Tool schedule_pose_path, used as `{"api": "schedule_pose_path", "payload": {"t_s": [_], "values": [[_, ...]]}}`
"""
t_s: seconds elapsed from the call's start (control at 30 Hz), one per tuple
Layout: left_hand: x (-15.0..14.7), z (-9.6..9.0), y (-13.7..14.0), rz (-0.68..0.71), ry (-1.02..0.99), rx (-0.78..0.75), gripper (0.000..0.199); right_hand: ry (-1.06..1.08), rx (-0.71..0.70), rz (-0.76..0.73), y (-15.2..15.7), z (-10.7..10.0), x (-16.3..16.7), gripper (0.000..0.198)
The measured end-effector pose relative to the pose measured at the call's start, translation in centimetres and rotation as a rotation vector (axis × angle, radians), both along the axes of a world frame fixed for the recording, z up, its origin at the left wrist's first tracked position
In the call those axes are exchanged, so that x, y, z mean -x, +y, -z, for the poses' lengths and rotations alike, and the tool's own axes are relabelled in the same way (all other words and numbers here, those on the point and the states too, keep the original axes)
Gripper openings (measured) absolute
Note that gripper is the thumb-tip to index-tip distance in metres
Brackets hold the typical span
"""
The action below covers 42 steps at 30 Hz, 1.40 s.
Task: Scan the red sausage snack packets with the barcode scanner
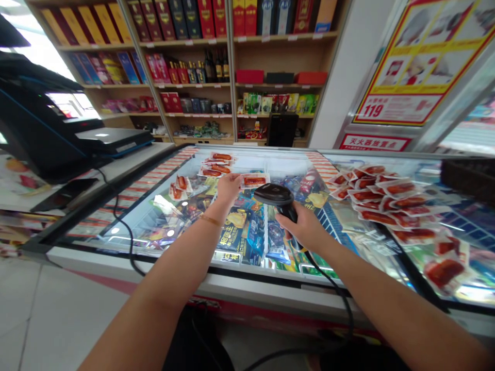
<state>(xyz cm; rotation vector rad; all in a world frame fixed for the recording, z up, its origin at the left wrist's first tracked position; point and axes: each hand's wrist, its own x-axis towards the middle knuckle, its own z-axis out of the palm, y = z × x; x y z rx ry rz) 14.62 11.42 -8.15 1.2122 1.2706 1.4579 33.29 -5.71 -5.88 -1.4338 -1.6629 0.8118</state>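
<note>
My left hand pinches the left end of a clear vacuum-packed sausage over the freezer's glass top. Wrapped round the handle of a black barcode scanner is my right hand. The scanner's head is just in front of the sausage pack and slightly overlaps it in view. A few similar packs lie beyond my left hand, and others lie to its left. A large heap of such packs rests on the glass to the right.
Under the freezer glass lie bagged frozen goods. The scanner's black cord hangs over the front edge; another cord crosses at the left. A scale stands on the left counter. Shelves of boxes and bottles line the back.
</note>
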Motion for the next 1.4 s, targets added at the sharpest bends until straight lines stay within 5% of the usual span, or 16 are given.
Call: {"api": "schedule_pose_path", "payload": {"t_s": [0.4,0.77,0.93,1.13,1.4], "values": [[-1.0,0.0,-0.1,-0.051,-0.08,-0.137,0.009,0.006,-0.001,0.025,-0.1,0.1,0.4,0.024],[-0.8,0.8,-0.4,-0.104,0.078,-0.052,0.012,0.006,-0.045,0.061,0.2,-0.4,-0.6,0.021],[-2.7,-0.3,-1.1,-0.108,-0.028,0.084,0.011,0.013,-0.013,0.168,0.4,-1.9,-2.9,0.019],[-10.2,-3.2,-0.5,0.038,-0.13,0.051,0.018,0.109,-0.081,0.296,-0.3,-4.7,-8.8,0.021],[-27.3,-6.6,-1.9,0.284,-0.204,0.058,0.017,0.378,-0.114,0.609,-3.0,-5.9,-19.1,0.022]]}}
